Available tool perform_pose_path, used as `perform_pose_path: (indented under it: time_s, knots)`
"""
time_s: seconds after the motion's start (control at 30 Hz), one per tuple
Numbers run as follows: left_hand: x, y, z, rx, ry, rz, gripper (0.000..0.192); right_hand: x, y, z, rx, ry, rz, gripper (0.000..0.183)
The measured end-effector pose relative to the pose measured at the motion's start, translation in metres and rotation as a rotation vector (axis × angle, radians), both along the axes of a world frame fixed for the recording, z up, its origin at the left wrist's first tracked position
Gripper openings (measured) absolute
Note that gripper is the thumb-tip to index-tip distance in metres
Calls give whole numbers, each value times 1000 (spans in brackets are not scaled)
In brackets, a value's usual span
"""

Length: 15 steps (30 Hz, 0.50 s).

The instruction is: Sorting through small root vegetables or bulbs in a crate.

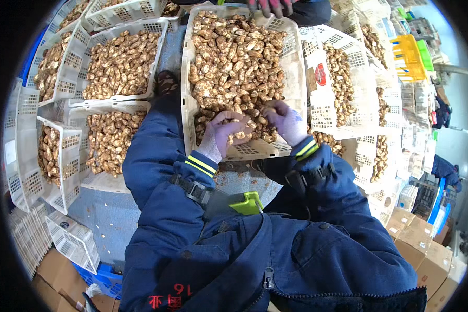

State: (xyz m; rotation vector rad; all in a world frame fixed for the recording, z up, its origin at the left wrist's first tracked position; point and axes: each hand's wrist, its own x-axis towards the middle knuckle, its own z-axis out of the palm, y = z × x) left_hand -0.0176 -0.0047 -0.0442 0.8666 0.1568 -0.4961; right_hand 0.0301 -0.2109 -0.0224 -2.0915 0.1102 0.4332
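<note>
A white plastic crate stands in front of me, heaped with brown, knobbly pieces of produce, whose exact kind I cannot tell. My left hand, in a pale purple glove, is over the crate's near part, its fingers curled around some pieces. To its right, my right hand, gloved alike, has its fingers bent down at the heap's near right side; whether it grips a piece I cannot tell. At the crate's far edge shows another person's hand in a pink and dark glove.
More white crates of the same produce stand at the left and right. A yellow crate sits at the upper right. Cardboard boxes are stacked at the lower right. A lime-green plastic piece lies near my lap.
</note>
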Motion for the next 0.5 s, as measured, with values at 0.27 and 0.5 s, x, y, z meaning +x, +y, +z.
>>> perform_pose_path:
  time_s: [0.27,0.5]
  knots:
    - [11,-11,46,429,-1,-244,42,-14,25,63,-55,-761,725,31]
    - [7,2,29,-395,267,-93,44,114,-8,-26,-690,-101,294,39]
